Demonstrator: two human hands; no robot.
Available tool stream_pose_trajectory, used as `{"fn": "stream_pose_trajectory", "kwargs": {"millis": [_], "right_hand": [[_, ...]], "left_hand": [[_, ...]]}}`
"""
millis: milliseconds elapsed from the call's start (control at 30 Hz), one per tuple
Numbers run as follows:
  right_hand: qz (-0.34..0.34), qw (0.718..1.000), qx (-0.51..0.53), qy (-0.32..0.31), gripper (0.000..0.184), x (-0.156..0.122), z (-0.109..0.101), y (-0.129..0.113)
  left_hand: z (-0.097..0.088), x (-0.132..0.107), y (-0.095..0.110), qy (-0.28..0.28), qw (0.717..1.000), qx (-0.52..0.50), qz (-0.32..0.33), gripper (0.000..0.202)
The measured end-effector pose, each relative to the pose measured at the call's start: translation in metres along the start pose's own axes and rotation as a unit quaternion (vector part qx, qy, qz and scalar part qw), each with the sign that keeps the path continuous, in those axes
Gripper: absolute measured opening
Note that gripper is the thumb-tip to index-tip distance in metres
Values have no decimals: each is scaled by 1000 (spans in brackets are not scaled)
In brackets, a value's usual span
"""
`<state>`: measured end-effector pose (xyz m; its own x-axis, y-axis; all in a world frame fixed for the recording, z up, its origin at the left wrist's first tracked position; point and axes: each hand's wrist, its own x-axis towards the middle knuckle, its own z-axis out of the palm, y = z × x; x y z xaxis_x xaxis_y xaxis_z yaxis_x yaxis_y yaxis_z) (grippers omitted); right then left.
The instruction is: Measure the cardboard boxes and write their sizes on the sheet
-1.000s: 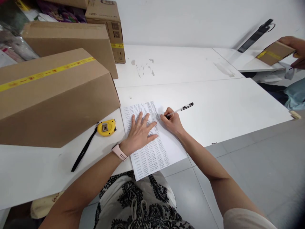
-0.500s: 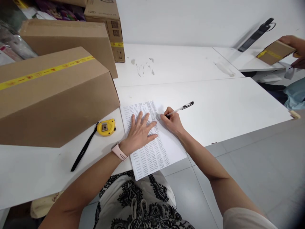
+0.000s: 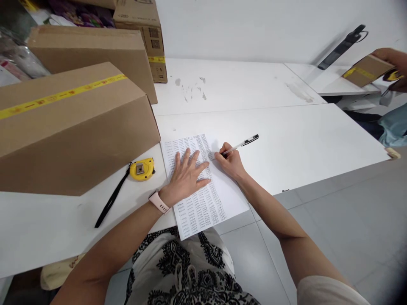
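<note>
A white sheet of paper (image 3: 199,212) covered in columns of small handwriting lies on the white table, its near corner jutting past the table edge. My left hand (image 3: 187,173) rests flat on it with the fingers spread. In my right hand (image 3: 232,162) is a black-and-clear pen (image 3: 244,143), pinched near its tip over the right side of the written columns. The pen's tip is hidden behind my fingers. Left of the paper sits a yellow tape measure (image 3: 142,169) with a black wrist strap (image 3: 111,204).
Large taped cardboard boxes (image 3: 79,127) crowd the left side, with a smaller printed box (image 3: 155,42) behind. A dark bottle-like object (image 3: 341,46) stands at the back right. At far right, another person's hand (image 3: 389,57) holds a small box (image 3: 367,71).
My hands, the pen and the paper stay almost where they were. At far right, a yellow-and-black object now shows by the other person's hand.
</note>
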<state>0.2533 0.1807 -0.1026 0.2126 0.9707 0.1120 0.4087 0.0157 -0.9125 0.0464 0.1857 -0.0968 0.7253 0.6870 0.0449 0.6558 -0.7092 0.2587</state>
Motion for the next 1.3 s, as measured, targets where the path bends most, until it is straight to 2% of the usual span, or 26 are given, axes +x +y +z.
{"fn": "stream_pose_trajectory", "kwargs": {"millis": [233,733,1300], "right_hand": [[3,1000,7,-2,24,0,0,-1],[-2,1000,-4,5,19,0,0,1],[-8,1000,-9,14,23,-1,-1,1]], "left_hand": [[2,0,-1,11,1000,6,5,57],[-2,0,1,-6,1000,-14,-5,57],[-1,0,1,0,1000,-7,-2,56]]}}
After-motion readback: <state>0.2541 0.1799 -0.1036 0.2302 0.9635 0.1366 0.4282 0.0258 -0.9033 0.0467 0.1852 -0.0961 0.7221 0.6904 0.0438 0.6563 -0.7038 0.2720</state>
